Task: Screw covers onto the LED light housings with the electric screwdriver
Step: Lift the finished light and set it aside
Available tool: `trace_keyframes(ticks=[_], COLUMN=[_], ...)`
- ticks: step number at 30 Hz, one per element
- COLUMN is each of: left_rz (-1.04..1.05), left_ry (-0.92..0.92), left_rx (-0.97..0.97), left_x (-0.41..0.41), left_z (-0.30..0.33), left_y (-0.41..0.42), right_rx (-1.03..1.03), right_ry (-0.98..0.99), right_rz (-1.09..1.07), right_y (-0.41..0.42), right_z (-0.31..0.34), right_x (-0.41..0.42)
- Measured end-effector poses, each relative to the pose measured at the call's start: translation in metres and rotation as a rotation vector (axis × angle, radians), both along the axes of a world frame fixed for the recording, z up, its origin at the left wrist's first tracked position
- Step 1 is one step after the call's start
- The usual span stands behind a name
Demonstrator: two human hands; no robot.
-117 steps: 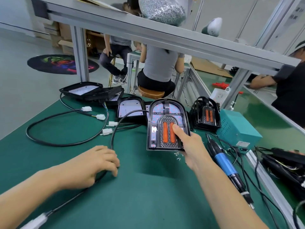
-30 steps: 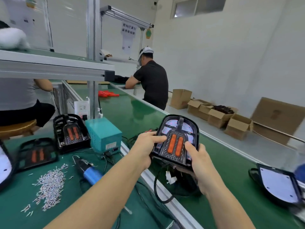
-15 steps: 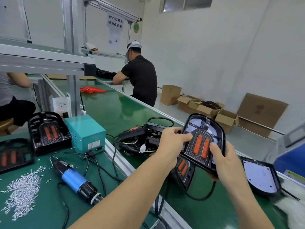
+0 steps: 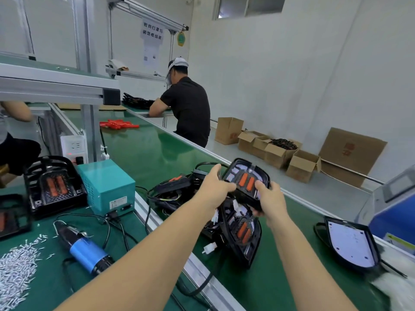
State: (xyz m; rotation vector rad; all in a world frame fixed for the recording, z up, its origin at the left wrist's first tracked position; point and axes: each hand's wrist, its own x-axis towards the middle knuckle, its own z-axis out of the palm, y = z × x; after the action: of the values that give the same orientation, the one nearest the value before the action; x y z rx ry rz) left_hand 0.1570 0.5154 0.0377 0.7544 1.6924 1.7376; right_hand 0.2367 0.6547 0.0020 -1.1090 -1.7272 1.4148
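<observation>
Black plastic with two orange inserts: we hold an LED light housing (image 4: 246,184) in the air above the green conveyor belt (image 4: 157,151), both hands on it. Our left hand (image 4: 215,187) grips its left edge, fingers curled over the rim; our right hand (image 4: 268,199) pinches the near right corner, thumb on top. Directly beneath our fingers more finished housings (image 4: 241,232) lie heaped, their cables (image 4: 202,286) trailing toward us.

The housing looks stiff and fairly light, we judge, though glossy and likely slippery; the rigid rim seems the safest hold, away from the orange inserts and the pale board under the cover.

Well to the left of our fingers, on the worktop (image 4: 45,286), the electric screwdriver (image 4: 83,250) lies untouched near a pile of screws (image 4: 13,272). Our right fingers under the housing are hidden, its cable cannot be traced, and whether every screw is seated is too small to tell.
</observation>
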Motion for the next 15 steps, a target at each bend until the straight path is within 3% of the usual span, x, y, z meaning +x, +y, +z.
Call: trace_keyframes(ticks=[3, 6, 8, 10, 12, 15], left_rz=[0.052, 0.211, 0.212, 0.117, 0.053, 0.054], left_ry=[0.354, 1.078, 1.383, 1.489, 1.495, 1.428], left_rx=[-0.126, -0.431, -0.489, -0.530, -0.555, -0.577], left_x=[-0.002, -0.007, -0.009, -0.011, -0.013, -0.016], left_z=[-0.017, -0.029, -0.034, -0.037, -0.038, -0.039], left_y=[-0.004, -0.006, -0.005, -0.002, 0.000, 0.000], right_rx=[-0.153, -0.172, -0.136, -0.022, 0.235, 0.527], right_ry=[-0.028, -0.179, -0.293, -0.455, -0.644, -0.600], right_rz=[-0.051, -0.082, -0.068, -0.040, -0.028, 0.107], right_y=[0.007, 0.012, 0.016, 0.018, 0.018, 0.003], right_z=[-0.018, -0.025, -0.022, -0.017, -0.015, -0.009], right_x=[-0.011, -0.011, -0.008, -0.006, -0.005, -0.007])
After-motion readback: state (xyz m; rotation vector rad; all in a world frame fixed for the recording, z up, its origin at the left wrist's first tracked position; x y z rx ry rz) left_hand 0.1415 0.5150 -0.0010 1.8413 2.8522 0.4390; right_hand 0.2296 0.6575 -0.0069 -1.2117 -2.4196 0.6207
